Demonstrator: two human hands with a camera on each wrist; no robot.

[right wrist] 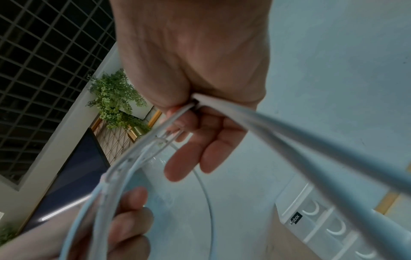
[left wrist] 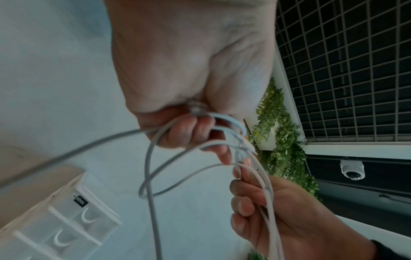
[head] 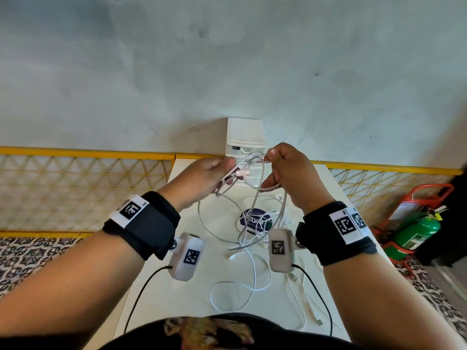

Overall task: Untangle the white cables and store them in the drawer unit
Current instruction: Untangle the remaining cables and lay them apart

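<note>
Both hands are raised above the white table (head: 197, 248), in front of the white drawer unit (head: 245, 137) at its far edge. My left hand (head: 214, 178) grips a bunch of white cable loops with a small white plug (head: 243, 173) sticking out toward the right. My right hand (head: 280, 168) pinches other strands of the same white cables (head: 255, 198). From both hands the tangle (head: 252, 238) hangs down onto the table. The left wrist view shows loops (left wrist: 151, 176) held in my curled fingers (left wrist: 191, 128). In the right wrist view, strands (right wrist: 278, 133) run out of my pinch.
More cable loops (head: 242, 286) and a connector end (head: 319, 322) lie on the near part of the table. A round dark sticker (head: 255, 219) sits under the tangle. A yellow lattice railing (head: 83, 183) flanks the table. A green extinguisher (head: 419, 231) stands at right.
</note>
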